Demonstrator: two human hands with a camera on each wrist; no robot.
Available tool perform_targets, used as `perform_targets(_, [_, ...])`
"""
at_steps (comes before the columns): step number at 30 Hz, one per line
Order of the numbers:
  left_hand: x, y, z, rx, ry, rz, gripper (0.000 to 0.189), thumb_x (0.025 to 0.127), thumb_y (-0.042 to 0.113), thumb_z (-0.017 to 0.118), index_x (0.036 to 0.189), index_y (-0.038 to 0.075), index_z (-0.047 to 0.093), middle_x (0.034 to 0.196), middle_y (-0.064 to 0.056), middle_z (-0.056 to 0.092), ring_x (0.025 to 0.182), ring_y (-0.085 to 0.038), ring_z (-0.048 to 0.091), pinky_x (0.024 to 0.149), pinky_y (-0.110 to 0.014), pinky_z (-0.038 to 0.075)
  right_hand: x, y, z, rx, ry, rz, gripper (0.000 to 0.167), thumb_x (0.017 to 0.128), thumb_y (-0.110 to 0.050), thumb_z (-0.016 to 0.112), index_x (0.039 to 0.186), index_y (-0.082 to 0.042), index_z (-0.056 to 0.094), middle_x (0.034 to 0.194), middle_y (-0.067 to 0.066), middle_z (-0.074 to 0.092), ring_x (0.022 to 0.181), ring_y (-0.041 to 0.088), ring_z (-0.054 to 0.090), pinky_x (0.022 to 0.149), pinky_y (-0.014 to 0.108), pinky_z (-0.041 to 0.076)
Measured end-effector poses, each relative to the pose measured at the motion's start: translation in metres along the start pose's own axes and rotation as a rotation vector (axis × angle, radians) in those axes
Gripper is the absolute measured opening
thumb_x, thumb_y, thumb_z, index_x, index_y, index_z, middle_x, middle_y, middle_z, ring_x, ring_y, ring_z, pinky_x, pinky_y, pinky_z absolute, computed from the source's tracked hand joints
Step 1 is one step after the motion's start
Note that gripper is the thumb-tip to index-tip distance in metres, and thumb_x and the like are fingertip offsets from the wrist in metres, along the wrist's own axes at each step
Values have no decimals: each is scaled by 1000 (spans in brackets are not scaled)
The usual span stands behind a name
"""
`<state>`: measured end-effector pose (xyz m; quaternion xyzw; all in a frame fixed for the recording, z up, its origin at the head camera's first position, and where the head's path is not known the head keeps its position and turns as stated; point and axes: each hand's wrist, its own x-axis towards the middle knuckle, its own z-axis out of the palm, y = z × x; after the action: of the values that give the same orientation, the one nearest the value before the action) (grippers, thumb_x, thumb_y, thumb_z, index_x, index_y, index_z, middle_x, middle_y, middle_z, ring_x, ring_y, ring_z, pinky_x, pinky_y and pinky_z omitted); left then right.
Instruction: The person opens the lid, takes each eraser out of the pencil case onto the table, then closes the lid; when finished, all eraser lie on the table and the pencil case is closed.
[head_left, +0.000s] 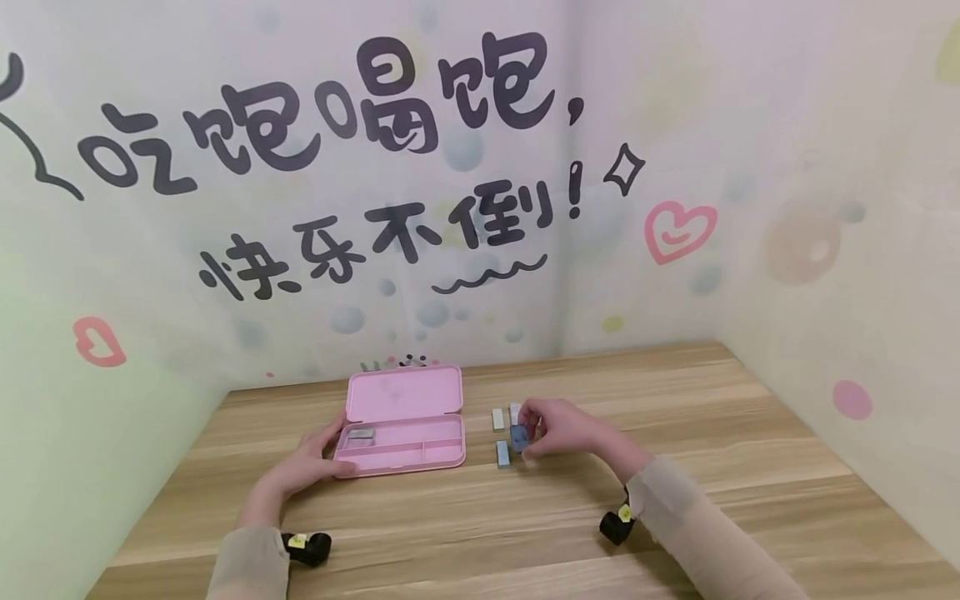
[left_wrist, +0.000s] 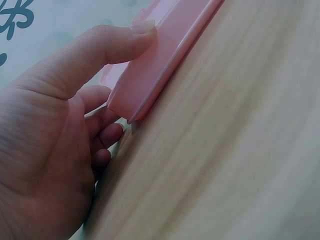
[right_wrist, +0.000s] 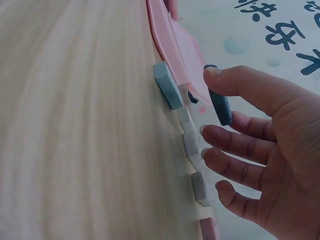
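A pink pencil case [head_left: 401,457] lies on the table with its lid [head_left: 405,394] raised at the back. My left hand [head_left: 303,461] grips its left end, the thumb [left_wrist: 142,31] over the rim and the other fingers bent beside the end wall. A small grey block [head_left: 361,435] sits in the case's back compartment. To the right of the case, my right hand [head_left: 562,429] pinches a dark blue block [right_wrist: 220,102] between thumb and index finger, held above the table. Near it lie a light blue block [head_left: 502,454], a white one [head_left: 498,419] and a pale lilac one [head_left: 515,412].
The right wrist view also shows a grey block [right_wrist: 201,189] and a pink block [right_wrist: 209,229] in the row on the wooden table [head_left: 465,533]. A printed wall sheet [head_left: 480,317] stands right behind the table's back edge, with further walls at both sides.
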<state>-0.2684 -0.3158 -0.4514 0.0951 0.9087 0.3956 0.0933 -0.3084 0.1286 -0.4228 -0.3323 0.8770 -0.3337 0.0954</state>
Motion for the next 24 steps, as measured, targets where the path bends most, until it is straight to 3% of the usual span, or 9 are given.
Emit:
perform_targets(10, [1, 0, 1, 9, 2, 0, 106, 79, 37, 78, 156, 12, 11, 157, -26, 11, 139, -51, -1, 103, -73, 5, -3, 12, 9, 41, -3, 38, 38, 72, -17, 83, 100, -11, 59, 86, -3, 61, 80, 16, 56, 70, 32, 49])
perform_targets(17, [0, -1, 0, -17, 3, 9, 106, 78, 36, 78, 156, 12, 11, 158, -25, 10, 139, -51, -2, 103, -73, 3, -5, 13, 13, -23, 16, 54, 40, 69, -27, 86, 98, -17, 59, 83, -8, 60, 95, 21, 38, 79, 37, 33])
perform_targets(24, [1, -1, 0, 0, 3, 6, 105, 79, 35, 78, 157, 15, 12, 158, -24, 11, 139, -51, -2, 103, -73, 3, -4, 18, 16, -66, 33, 40, 40, 68, -28, 86, 96, -17, 59, 78, -10, 58, 94, 19, 39, 83, 40, 28])
